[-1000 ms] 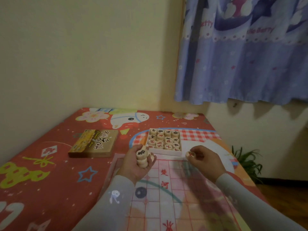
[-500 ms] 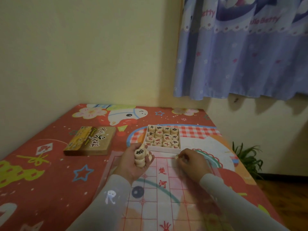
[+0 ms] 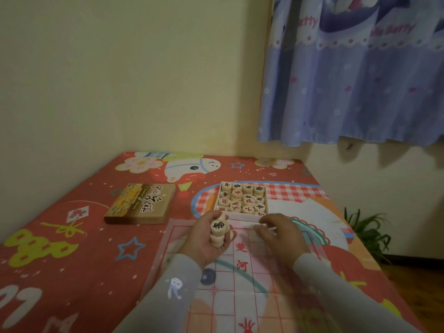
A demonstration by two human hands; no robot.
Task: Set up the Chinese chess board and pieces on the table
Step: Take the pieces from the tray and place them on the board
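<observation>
Several stacked chess pieces (image 3: 218,233) sit gripped in the left hand (image 3: 208,239) above the board (image 3: 242,280); the right hand (image 3: 280,233), fingers curled, touches the board's far edge, its grip unclear.

A tabletop (image 3: 72,248) under a red cartoon-printed cloth fills the corner of a cream-walled room, with a blue curtain (image 3: 355,80) hanging at the upper right and a green plant (image 3: 367,231) on the floor beyond the table's right edge. A thin, see-through chess board sheet (image 3: 242,292) with red grid lines lies near the front. At its far edge sits a white tray (image 3: 242,217) of round wooden pieces (image 3: 242,198); the box lid (image 3: 141,204) lies well to its left. The left hand (image 3: 209,239) grips a stack of pieces (image 3: 218,233), the top one marked in black. The right hand (image 3: 281,233) hovers palm-down over the sheet's far edge, fingers curled; whether it holds a piece cannot be told.
</observation>
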